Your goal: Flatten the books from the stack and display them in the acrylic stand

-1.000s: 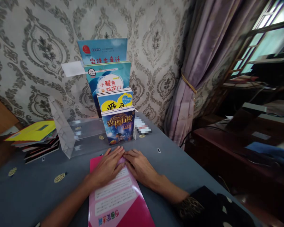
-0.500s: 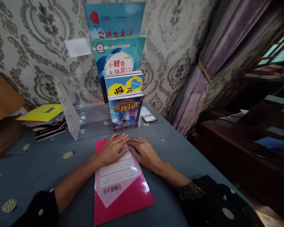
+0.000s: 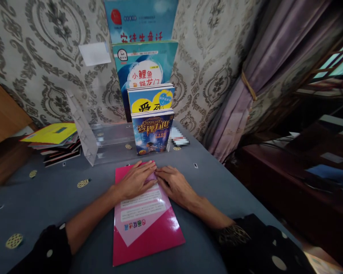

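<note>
A pink book (image 3: 160,241) lies flat on the table, its printed text upside down to me. My left hand (image 3: 137,179) rests palm down on its far half, fingers stretched out. Beside it, my right hand (image 3: 175,186) lies over the book's far right edge with the fingers extended and slightly bent; its fingertips meet those of my left hand. Neither hand is closed around anything. Just beyond the hands, a dark blue book (image 3: 151,133) stands upright at the front of a clear acrylic stepped rack (image 3: 87,131).
Behind it on the rack stand a yellow-and-blue book (image 3: 148,99), a teal book (image 3: 148,51) and a taller blue book (image 3: 143,19). A stack of books (image 3: 55,135) lies at left. Patterned wall and a tied purple curtain (image 3: 246,76) border the table (image 3: 82,220).
The view has shifted slightly, so the rack books sit a little higher in the picture. My hands keep their place on the pink book.
</note>
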`<action>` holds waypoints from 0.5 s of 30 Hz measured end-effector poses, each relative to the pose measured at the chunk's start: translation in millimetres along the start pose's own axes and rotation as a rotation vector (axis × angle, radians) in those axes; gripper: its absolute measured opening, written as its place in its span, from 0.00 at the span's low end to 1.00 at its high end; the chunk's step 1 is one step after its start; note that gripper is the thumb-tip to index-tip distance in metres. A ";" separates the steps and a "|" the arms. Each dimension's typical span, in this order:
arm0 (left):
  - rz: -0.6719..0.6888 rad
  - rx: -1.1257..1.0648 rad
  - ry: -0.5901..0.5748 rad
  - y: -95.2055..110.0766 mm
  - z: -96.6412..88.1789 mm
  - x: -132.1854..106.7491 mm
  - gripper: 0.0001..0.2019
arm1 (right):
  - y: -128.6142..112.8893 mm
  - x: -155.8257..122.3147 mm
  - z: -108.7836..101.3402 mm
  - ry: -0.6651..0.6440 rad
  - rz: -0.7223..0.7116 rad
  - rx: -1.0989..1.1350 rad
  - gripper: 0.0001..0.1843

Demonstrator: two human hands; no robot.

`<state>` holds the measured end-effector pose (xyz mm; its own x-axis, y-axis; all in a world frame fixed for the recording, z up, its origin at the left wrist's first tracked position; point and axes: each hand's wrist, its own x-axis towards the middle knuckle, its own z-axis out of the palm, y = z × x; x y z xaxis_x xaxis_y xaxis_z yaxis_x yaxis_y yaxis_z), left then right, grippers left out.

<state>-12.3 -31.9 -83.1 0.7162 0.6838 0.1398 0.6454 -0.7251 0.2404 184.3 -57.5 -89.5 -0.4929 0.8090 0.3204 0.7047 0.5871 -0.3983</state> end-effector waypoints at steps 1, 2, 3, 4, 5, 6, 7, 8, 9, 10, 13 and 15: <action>0.002 0.000 -0.004 0.6 -0.2 -0.2 0.25 | 0.0 -0.7 0.5 0.006 -0.006 0.003 0.12; 0.002 0.000 -0.009 1.2 -0.4 -0.4 0.25 | 0.1 -1.3 0.9 0.010 -0.012 0.004 0.12; 0.000 0.000 -0.014 1.8 -0.6 -0.5 0.25 | 0.2 -2.0 1.3 0.015 -0.016 0.002 0.12; -0.003 0.000 -0.017 2.4 -0.8 -0.6 0.25 | 0.1 -2.9 1.7 0.021 -0.019 -0.001 0.12; -0.006 0.000 -0.020 2.8 -0.9 -0.6 0.25 | -0.1 -4.0 1.9 0.027 -0.022 -0.003 0.12; -0.006 0.000 -0.023 3.1 -0.7 -0.6 0.26 | -0.5 -5.4 2.1 0.034 -0.029 -0.003 0.12; -0.005 0.000 -0.025 3.0 -0.4 -0.6 0.26 | -1.2 -7.3 2.2 0.044 -0.040 0.000 0.13; -0.002 0.002 -0.025 2.7 0.3 -0.6 0.26 | -2.0 -9.6 2.3 0.054 -0.053 0.006 0.13; 0.001 0.002 -0.022 2.2 1.1 -0.7 0.26 | -3.0 -12.4 2.5 0.063 -0.067 0.014 0.14; 0.003 0.003 -0.018 1.4 2.1 -0.9 0.26 | -4.1 -15.6 2.8 0.068 -0.080 0.020 0.15; 0.012 -0.003 -0.008 -1.3 4.6 -1.8 0.29 | -7.1 -27.0 3.2 0.051 -0.091 0.027 0.19; 0.022 -0.004 -0.012 -2.6 5.2 -2.4 0.31 | -8.8 -36.0 2.1 0.023 -0.085 0.032 0.23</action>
<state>-14.3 -32.1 -89.0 0.7334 0.6665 0.1338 0.6283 -0.7398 0.2408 194.8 -91.8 -99.3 -0.5380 0.7557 0.3734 0.6441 0.6543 -0.3962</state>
